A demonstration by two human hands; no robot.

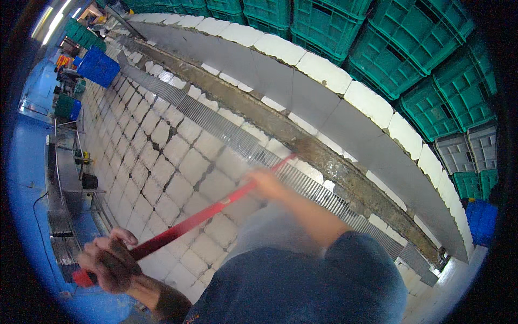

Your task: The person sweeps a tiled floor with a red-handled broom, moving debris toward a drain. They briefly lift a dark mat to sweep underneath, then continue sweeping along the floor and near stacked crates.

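A long red pole (199,217) slants across my body from the lower left toward the drain channel. Near its butt end, my left hand (111,262) is wrapped around it, knuckles up. Farther along, my right hand (264,182), smeared by motion, closes on the same pole. Past that hand the pole thins and reaches the edge of the open drain channel (318,158), whose bottom looks brown and wet. Whatever is fixed to its far end cannot be made out. Beside the channel runs a slotted metal grating (226,135), below the right hand and forearm.
Stacked green crates (410,43) line the far side behind a low grey wall (302,97) topped with white tiles. Worn pale floor tiles (162,156) spread to the left. A blue crate (99,67) stands far left, near a metal rack (67,200). Another blue crate (482,220) sits far right.
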